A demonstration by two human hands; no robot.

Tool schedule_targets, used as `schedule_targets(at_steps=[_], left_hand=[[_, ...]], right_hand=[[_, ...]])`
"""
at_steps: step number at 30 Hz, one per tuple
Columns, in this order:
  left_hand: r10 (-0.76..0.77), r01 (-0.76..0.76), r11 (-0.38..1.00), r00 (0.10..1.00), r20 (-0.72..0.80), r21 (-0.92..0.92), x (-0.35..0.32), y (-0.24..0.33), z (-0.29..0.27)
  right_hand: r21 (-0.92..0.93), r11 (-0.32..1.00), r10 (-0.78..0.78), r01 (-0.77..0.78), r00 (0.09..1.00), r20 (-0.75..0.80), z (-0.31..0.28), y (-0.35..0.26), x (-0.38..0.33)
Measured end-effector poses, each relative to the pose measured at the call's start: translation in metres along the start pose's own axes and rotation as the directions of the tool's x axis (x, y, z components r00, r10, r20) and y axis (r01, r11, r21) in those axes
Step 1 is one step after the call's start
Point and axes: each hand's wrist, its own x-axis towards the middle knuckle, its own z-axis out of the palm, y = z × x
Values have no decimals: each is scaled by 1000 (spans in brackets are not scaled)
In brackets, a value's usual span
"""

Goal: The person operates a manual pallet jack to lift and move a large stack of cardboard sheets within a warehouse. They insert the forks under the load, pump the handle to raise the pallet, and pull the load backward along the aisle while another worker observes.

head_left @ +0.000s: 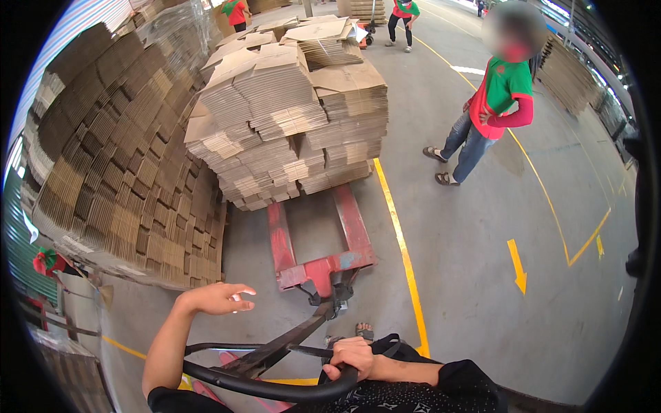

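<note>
My right hand [352,356] is wrapped round the black loop handle [275,391] of a red pallet jack [323,268]. My left hand [215,299] is raised above the handle's left side, touching nothing large; its fingers are loosely bent and apart. A small white spot shows by the fingertips, too small to make out. The handle's dark shaft [292,337] runs forward to the red frame. Its two forks reach under a tall load of flattened cardboard boxes [289,131], stacked in bundles with loose sheets on top. The fork tips are hidden beneath the load.
A high wall of stacked flat cardboard [131,179] stands close on the left. To the right a person [492,103] in green and red stands facing the load. Yellow floor lines [399,255] and an arrow [517,267] mark the grey floor. Other people are farther back and at left.
</note>
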Motion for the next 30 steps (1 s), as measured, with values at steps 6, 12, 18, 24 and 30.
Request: schedule_targets(at_steps=[6,12,18,24,30], left_hand=[[-280,283,951,959,-40,126,-12,-26,4],[-41,83,985,962,-269,148,-13,-24,6],[-136,168,980,956,-260,108,-16,-33,1],[-190,193,981,953,-234,-11,-20,-36,-2],[-201,201,979,946,-254,-27,-24,-33,-4]], right_hand=[[-57,993,-94,99,992,80,5,-1,1],[-43,993,-109,114,988,106,3,1,-1],[-35,994,-103,107,988,118,0,2,-2],[-32,993,-109,115,981,160,-3,1,2],[39,996,-85,77,958,274,-7,0,9]])
